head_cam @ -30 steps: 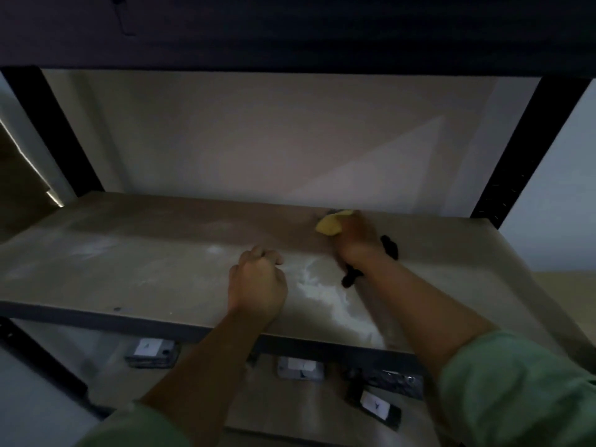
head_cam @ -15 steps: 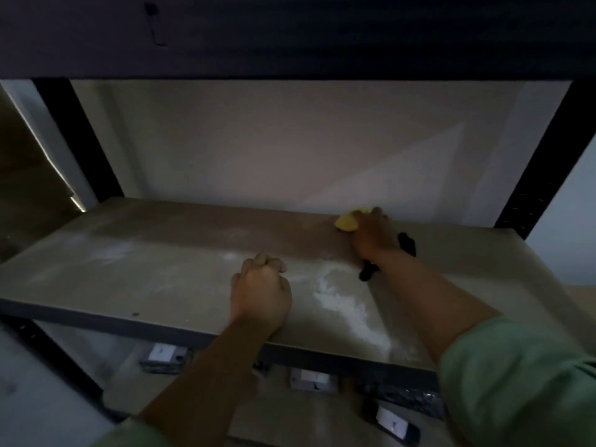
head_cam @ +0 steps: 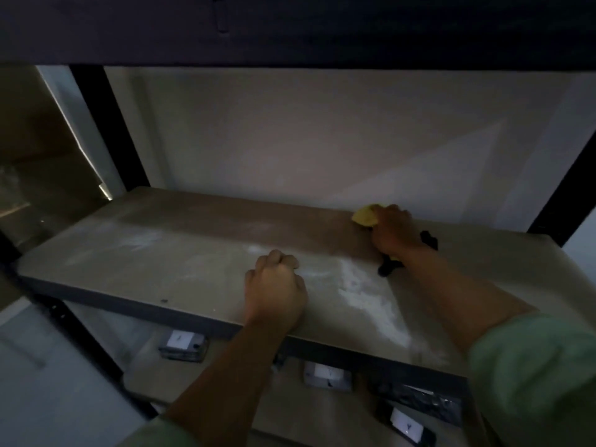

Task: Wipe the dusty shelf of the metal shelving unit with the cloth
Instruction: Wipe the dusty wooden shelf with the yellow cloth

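The right hand (head_cam: pixel 392 232) reaches to the back of the shelf (head_cam: pixel 180 259), close to the rear wall (head_cam: pixel 306 140). Its grip is closed around the cloth (head_cam: pixel 365 216), whose yellow part bulges out just past the fingers toward the left, lying on the shelf surface. A dark part shows under the wrist and to its right; whether it belongs to the cloth cannot be told. The left hand (head_cam: pixel 274 290) rests near the front edge of the shelf, fingers curled into a loose fist holding nothing. White dust streaks (head_cam: pixel 367 291) lie between the two hands and farther left. On the lower shelf (head_cam: pixel 167 379) sit small labelled boxes (head_cam: pixel 182 345). Both arms wear pale green sleeves (head_cam: pixel 532 375).
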